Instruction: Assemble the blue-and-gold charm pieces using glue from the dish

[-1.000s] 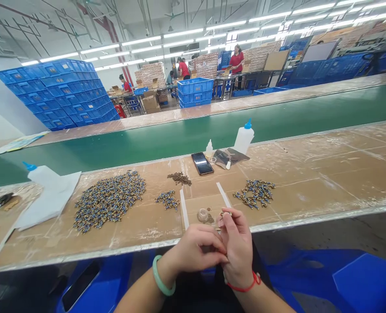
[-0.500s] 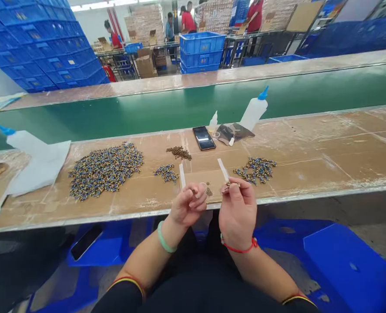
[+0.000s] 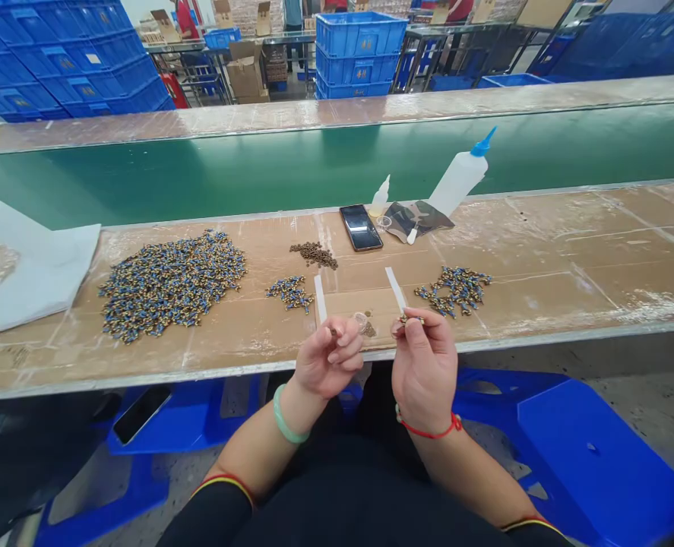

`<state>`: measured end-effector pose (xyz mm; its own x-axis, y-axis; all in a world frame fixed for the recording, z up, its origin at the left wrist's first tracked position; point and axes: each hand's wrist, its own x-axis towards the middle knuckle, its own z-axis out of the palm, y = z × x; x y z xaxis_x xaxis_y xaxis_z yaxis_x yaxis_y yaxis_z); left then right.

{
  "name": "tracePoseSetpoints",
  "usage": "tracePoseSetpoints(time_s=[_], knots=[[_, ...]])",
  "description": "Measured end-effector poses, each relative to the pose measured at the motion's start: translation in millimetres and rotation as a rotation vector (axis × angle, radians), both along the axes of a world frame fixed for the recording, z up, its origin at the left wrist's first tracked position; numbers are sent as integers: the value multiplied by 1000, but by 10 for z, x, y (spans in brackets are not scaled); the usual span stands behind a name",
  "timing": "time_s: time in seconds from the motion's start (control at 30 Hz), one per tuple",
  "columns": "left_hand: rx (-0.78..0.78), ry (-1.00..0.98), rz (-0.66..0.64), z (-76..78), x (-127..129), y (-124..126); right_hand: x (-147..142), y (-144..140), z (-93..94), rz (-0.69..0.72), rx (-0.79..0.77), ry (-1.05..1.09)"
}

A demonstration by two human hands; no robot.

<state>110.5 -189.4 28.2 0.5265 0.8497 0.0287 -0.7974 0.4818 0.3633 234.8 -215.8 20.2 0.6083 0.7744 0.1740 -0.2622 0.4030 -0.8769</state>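
My left hand (image 3: 330, 357), with a pale green bangle on its wrist, is closed in a pinch near the table's front edge. A small dark brown piece (image 3: 333, 332) shows at its thumb and fingertip. My right hand (image 3: 426, 368), wearing a red cord, grips a small brass-coloured metal part (image 3: 409, 320) between thumb and fingers; its exact kind is too small to tell. Between the hands lie a small clear round dish (image 3: 361, 320) and some tiny brown bits (image 3: 369, 330). Two white strips (image 3: 320, 298) lie just beyond the hands.
A large pile of blue-and-brass parts (image 3: 174, 282) lies left, with smaller piles (image 3: 289, 293) (image 3: 455, 290) nearer. Beyond are brown pieces (image 3: 314, 254), a phone (image 3: 361, 228), a dropper bottle (image 3: 381, 196) and a white squeeze bottle (image 3: 459, 182). A green belt (image 3: 257, 175) runs behind; blue stools (image 3: 593, 448) stand below.
The view has tipped downward, so the table sits higher in the picture. My right hand is slightly farther from the left. Both hands keep their grips.
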Motion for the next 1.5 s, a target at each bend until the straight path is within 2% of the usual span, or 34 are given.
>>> tracePoseSetpoints(time_s=[0.13, 0.23, 0.3, 0.43, 0.57, 0.77, 1.13, 1.5], knots=[[22, -24, -26, 87, -48, -27, 116, -23, -32, -7, -7, -122], [38, 13, -25, 128, -137, -65, 286, -50, -23, 76, -42, -322], [31, 39, 8, 84, -199, -97, 429, -65, 9, 155, -95, -464], [-2, 73, 69, -111, -248, -160, 670, -25, 113, 311, -217, -766], [-1, 83, 76, -234, -223, -186, 773, 77, 165, 430, -231, -959], [34, 71, 63, -224, -183, -243, 817, 62, 190, 480, -195, -1073], [6, 57, 34, -148, -108, -338, 864, 16, 327, 522, -240, -1102], [4, 61, 55, -116, -68, -338, 865, 20, 408, 496, -238, -1168]])
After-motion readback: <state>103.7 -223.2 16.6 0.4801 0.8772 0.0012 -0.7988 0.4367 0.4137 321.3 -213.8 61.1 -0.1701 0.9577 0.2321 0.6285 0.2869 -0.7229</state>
